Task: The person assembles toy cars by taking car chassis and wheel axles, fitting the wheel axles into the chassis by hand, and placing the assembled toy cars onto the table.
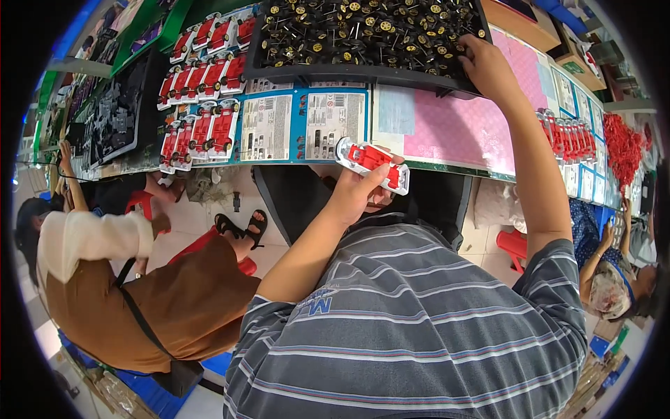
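My left hand [359, 192] grips a white toy car body [377, 167] in front of my chest. Its red underside faces up. At the right end of a large black tray [363, 74], my right hand [488, 64] has its fingers curled in among wheel-and-axle sets [349, 42]. Those are small black wheels with yellow hubs on thin metal axles, heaped across the tray. Whatever lies between my right fingertips is too small to make out.
Rows of red-and-white toy cars [202, 80] stand left of the tray, with more cars [569, 136] at the right. Black parts fill another tray [115, 126] at far left. Red parts [622, 143] lie heaped at far right. People sit on both sides.
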Motion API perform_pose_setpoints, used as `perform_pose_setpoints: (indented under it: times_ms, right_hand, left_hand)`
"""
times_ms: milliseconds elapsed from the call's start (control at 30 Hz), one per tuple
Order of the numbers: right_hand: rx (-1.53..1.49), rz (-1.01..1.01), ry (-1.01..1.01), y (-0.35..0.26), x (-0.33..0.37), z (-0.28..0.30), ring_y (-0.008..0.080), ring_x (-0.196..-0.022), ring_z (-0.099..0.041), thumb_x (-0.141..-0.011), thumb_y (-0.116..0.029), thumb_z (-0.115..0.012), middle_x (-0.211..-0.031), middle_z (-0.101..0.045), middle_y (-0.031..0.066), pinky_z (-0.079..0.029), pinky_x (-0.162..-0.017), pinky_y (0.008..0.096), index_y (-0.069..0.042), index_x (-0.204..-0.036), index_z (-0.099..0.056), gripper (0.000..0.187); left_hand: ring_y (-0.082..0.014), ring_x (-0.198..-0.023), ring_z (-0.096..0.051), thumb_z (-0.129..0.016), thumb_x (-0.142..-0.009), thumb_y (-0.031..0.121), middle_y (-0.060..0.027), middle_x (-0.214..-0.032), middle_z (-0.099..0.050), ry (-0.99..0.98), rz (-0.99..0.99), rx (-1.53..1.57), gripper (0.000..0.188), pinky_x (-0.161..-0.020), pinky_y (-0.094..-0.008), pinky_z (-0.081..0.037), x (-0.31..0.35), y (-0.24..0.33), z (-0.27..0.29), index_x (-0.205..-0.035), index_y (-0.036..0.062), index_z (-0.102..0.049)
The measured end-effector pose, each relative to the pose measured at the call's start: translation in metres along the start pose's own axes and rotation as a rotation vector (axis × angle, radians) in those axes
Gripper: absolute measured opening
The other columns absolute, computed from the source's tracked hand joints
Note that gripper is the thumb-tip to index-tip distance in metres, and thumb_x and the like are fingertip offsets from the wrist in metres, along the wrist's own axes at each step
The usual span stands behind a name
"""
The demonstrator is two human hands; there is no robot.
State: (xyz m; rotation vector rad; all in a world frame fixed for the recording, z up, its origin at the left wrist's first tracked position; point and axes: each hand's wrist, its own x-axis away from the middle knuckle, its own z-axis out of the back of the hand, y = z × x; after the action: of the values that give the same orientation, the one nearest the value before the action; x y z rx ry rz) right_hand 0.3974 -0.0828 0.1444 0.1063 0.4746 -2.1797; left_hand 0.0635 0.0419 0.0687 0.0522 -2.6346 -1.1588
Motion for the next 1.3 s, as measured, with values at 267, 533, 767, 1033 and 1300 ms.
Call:
perform_pose_setpoints:
  times_ms: [267,533,767,1033,1300]
  right_hand:
    - [-0.056,-0.161,-0.008,-0.016,-0.009,0.007,0.0268,-0.068,-0.065,-0.086,-0.013,-0.073,-0.075,-0.064,0.0134,-0.052,-0.067,0.0377,-0.002,-0.112,-0.064,0.029]
    - [-0.627,-0.024,0.336,-0.024,0.056,0.019,0.0136,-0.087,-0.065,-0.079,-0.008,-0.084,-0.102,-0.067,0.0083,-0.055,-0.073,0.0283,-0.002,-0.084,-0.057,0.028]
    - [-0.653,0.097,-0.124,-0.138,0.129,0.000,0.0336,-0.108,-0.062,-0.076,-0.008,-0.082,-0.110,-0.064,0.0164,-0.049,-0.092,0.0383,-0.003,-0.087,-0.057,0.028]
    - [-0.776,-0.067,-0.191,-0.147,0.137,-0.006,0.0334,-0.107,-0.063,-0.072,-0.015,-0.088,-0.115,-0.064,0.0157,-0.050,-0.094,0.0378,-0.002,-0.102,-0.060,0.043]
    - [-0.628,0.049,-0.210,-0.148,0.135,-0.010,0.0297,-0.102,-0.065,-0.068,-0.013,-0.089,-0.112,-0.066,0.0139,-0.052,-0.091,0.0376,-0.001,-0.119,-0.061,0.059]
  left_hand:
    - [-0.0092,-0.077,-0.061,-0.057,-0.102,0.021,-0.0122,-0.124,-0.066,-0.039,-0.042,-0.029,0.031,-0.054,-0.0206,-0.044,-0.007,-0.002,0.002,-0.130,0.0080,-0.053]
    - [-0.0121,-0.086,-0.061,-0.059,-0.101,0.022,-0.0143,-0.135,-0.059,-0.038,-0.062,0.065,0.040,-0.059,-0.0249,-0.046,-0.002,0.003,0.007,-0.136,0.0056,-0.049]
    - [-0.0133,-0.080,-0.062,-0.064,-0.097,0.013,-0.0093,-0.104,-0.064,0.009,-0.188,0.094,0.046,-0.065,-0.0258,-0.052,-0.008,0.008,-0.004,-0.137,0.0038,-0.044]
    - [-0.0195,-0.103,-0.062,-0.064,-0.097,0.018,-0.0133,-0.127,-0.057,-0.070,-0.205,-0.087,0.055,-0.074,-0.0315,-0.054,-0.006,0.005,0.006,-0.144,0.0024,-0.038]
    - [-0.0117,-0.085,-0.064,-0.065,-0.098,0.018,-0.0071,-0.108,-0.063,-0.016,-0.226,-0.105,0.048,-0.071,-0.0276,-0.057,-0.002,0.001,-0.003,-0.138,0.0042,-0.041]
